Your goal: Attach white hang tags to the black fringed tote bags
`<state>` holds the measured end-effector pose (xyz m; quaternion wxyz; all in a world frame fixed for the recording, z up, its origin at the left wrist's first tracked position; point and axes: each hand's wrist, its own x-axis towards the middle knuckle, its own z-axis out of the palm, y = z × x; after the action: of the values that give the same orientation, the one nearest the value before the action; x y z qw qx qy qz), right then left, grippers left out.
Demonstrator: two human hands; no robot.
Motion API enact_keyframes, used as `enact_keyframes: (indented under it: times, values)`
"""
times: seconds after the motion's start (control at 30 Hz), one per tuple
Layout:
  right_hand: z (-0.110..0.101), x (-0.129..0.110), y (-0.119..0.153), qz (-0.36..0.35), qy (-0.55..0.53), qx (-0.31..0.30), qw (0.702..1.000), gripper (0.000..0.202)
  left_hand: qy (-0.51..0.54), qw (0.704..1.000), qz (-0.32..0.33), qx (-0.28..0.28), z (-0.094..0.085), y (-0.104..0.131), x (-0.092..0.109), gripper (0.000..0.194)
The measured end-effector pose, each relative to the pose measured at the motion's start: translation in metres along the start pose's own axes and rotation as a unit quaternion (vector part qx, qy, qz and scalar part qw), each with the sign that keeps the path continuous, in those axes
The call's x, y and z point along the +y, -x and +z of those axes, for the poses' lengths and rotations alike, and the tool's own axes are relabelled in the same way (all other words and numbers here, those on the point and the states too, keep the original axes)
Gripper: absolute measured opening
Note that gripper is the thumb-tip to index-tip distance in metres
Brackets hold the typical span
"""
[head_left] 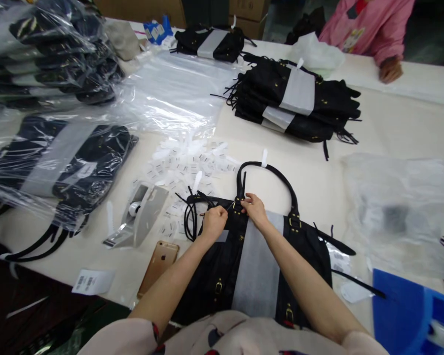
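Note:
A black handbag (222, 276) with gold buckles lies flat before me, a grey-white paper band (258, 266) around its middle. Its handle (281, 180) arches away from me, with a white tag wrapped on it. My left hand (214, 222) is closed in a pinch above the bag's upper left, and a thin thread or string seems to run from it toward the handle's base. At that base, beside the gold ring, my right hand (254, 209) is closed with its fingertips against the strap. What its fingers hold is too small to make out. A grey label lies partly under my left wrist.
Left of the bag are scattered white tags (188, 160), a tape dispenser (142, 212) and a gold phone (158, 266). Plastic-wrapped bags (66, 162) stand further left. More black bags (296, 103) are stacked ahead. A blue holder (403, 310) sits right. A person in pink (370, 29) stands across the table.

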<state>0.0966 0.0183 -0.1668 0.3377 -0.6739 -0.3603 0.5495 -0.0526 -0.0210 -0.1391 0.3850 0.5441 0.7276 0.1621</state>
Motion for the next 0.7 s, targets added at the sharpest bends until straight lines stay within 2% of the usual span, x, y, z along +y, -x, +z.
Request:
enact_keyframes:
  times: [0.2,0.4,0.5,0.7]
  values:
    - [-0.004,-0.010,0.004,0.042,-0.098,-0.047,0.993,0.031,-0.035,0.999,0.006,-0.009,-0.009,0.000,0.000,0.024]
    - [-0.013,-0.010,0.013,0.044,-0.157,-0.085,0.983,0.037,-0.104,0.995,0.004,-0.010,-0.012,-0.009,0.012,0.031]
    - [-0.014,-0.009,0.013,0.041,-0.178,-0.093,0.979,0.036,-0.143,0.989,0.023,-0.007,-0.012,-0.014,0.015,0.033]
    - [-0.015,-0.012,0.014,0.039,-0.196,-0.112,0.973,0.035,-0.166,0.983,0.065,-0.051,-0.010,-0.023,0.022,0.034]
